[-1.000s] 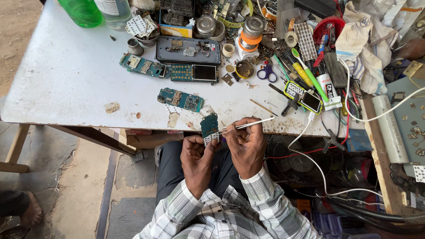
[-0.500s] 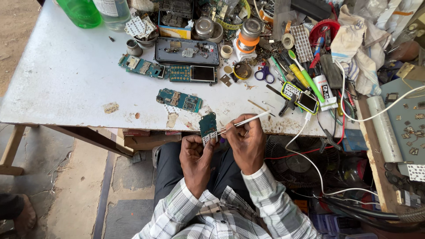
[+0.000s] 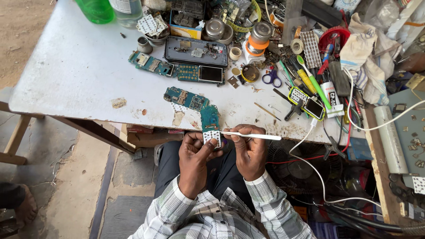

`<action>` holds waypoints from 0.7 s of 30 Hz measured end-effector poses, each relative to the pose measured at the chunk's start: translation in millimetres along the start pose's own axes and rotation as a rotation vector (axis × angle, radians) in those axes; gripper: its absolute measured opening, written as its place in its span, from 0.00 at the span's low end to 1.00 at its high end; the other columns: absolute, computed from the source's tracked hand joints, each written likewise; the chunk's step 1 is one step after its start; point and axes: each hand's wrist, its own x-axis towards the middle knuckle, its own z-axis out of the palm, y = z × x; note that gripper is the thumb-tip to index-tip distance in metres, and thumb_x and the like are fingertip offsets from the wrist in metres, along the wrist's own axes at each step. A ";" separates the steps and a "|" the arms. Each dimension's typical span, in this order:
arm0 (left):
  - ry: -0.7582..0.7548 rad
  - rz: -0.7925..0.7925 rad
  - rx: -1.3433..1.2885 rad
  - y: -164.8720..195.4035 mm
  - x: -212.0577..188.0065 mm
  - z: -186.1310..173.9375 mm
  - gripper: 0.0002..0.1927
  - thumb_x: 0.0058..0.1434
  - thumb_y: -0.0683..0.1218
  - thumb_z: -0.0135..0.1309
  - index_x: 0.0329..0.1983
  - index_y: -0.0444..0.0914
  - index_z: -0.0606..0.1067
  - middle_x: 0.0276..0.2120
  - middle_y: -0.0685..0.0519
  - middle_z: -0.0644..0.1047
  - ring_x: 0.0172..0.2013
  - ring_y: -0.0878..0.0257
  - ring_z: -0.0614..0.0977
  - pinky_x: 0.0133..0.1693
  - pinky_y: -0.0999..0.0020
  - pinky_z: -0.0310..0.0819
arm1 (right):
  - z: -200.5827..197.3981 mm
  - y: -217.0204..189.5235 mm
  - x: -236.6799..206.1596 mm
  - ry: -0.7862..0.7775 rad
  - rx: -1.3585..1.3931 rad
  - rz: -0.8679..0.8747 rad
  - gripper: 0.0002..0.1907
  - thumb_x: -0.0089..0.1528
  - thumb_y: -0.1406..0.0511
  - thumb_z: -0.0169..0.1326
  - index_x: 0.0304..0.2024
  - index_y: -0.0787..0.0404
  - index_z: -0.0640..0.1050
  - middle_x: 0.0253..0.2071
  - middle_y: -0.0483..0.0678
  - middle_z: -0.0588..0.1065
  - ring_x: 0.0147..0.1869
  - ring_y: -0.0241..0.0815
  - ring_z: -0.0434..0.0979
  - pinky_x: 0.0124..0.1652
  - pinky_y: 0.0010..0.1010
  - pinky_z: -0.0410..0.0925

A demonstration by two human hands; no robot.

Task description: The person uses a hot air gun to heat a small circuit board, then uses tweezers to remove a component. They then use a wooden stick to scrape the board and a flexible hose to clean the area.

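Clear bottle (image 3: 126,9), top edge of the white table (image 3: 66,75): a white paper label with dark print wraps its body. Small cardboard box (image 3: 183,30), right of the bottle: yellow and blue printed sides, open top holding parts. Dark rectangular screen (image 3: 210,74), mid-table, set beside a blue-green keypad board. Yellow-framed phone (image 3: 306,102), right of centre: a dark screen at one end and a pale keypad at the other. White tube (image 3: 330,95), just right of the phone, bearing black print.
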 end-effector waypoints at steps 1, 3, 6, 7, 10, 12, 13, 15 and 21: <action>0.002 -0.001 -0.004 0.7 0.0 0.6 0.10 0.63 0.36 0.55 0.45 0.35 0.68 0.39 0.45 0.82 0.37 0.60 0.86 0.37 0.65 0.84 | 0.1 0.7 0.1 -0.007 0.014 0.005 0.10 0.71 0.72 0.50 0.52 0.65 0.63 0.49 0.55 0.72 0.53 0.46 0.82 0.52 0.35 0.80; 0.009 -0.001 -0.001 1.4 0.0 1.9 0.10 0.64 0.36 0.56 0.45 0.35 0.68 0.38 0.45 0.82 0.37 0.60 0.86 0.36 0.65 0.84 | 0.1 2.4 0.1 -0.020 0.040 0.012 0.10 0.71 0.72 0.50 0.52 0.65 0.63 0.49 0.56 0.72 0.54 0.47 0.82 0.52 0.35 0.80; 0.026 -0.006 0.030 2.1 -0.5 3.7 0.10 0.64 0.36 0.56 0.45 0.34 0.68 0.38 0.45 0.82 0.36 0.61 0.86 0.36 0.65 0.84 | -0.9 4.2 -0.2 -0.045 -0.025 -0.004 0.10 0.71 0.72 0.49 0.51 0.65 0.63 0.49 0.56 0.73 0.54 0.47 0.83 0.51 0.33 0.81; 0.032 -0.010 0.046 2.5 -0.8 4.1 0.10 0.63 0.36 0.57 0.44 0.34 0.68 0.37 0.45 0.82 0.36 0.60 0.86 0.36 0.65 0.84 | -1.2 4.7 -0.2 -0.048 -0.029 -0.003 0.10 0.71 0.71 0.49 0.51 0.65 0.63 0.48 0.56 0.74 0.54 0.47 0.83 0.51 0.33 0.81; 0.033 -0.009 0.067 3.8 -1.4 4.7 0.10 0.63 0.37 0.57 0.44 0.34 0.69 0.36 0.45 0.82 0.35 0.61 0.86 0.36 0.65 0.84 | -2.2 6.1 0.1 -0.056 -0.041 -0.006 0.10 0.71 0.71 0.49 0.51 0.65 0.63 0.48 0.57 0.74 0.53 0.47 0.83 0.51 0.32 0.81; 0.028 -0.004 0.065 4.5 -1.5 4.8 0.10 0.63 0.37 0.57 0.43 0.33 0.69 0.36 0.46 0.82 0.35 0.61 0.86 0.36 0.66 0.84 | -2.6 6.6 0.4 -0.060 -0.052 -0.008 0.10 0.71 0.71 0.49 0.51 0.65 0.63 0.48 0.57 0.74 0.52 0.47 0.83 0.50 0.32 0.81; 0.025 -0.001 0.062 4.6 -1.6 4.8 0.10 0.63 0.37 0.57 0.43 0.33 0.69 0.36 0.46 0.82 0.35 0.61 0.86 0.36 0.66 0.84 | -2.8 6.7 0.5 -0.065 -0.049 -0.010 0.10 0.71 0.71 0.49 0.51 0.65 0.63 0.48 0.57 0.74 0.53 0.47 0.83 0.51 0.32 0.81; 0.027 0.004 0.058 4.4 -1.1 4.6 0.10 0.63 0.37 0.57 0.43 0.34 0.69 0.36 0.46 0.82 0.35 0.61 0.86 0.35 0.66 0.84 | -3.2 6.9 1.0 -0.075 -0.043 -0.015 0.10 0.71 0.71 0.48 0.52 0.65 0.63 0.48 0.57 0.74 0.53 0.47 0.83 0.51 0.32 0.81; 0.041 0.009 0.065 1.6 0.2 2.8 0.11 0.62 0.37 0.58 0.43 0.33 0.68 0.35 0.46 0.82 0.34 0.62 0.86 0.35 0.65 0.85 | -4.8 6.8 1.9 -0.092 -0.052 -0.024 0.10 0.72 0.71 0.47 0.52 0.65 0.63 0.48 0.57 0.74 0.53 0.47 0.83 0.51 0.32 0.81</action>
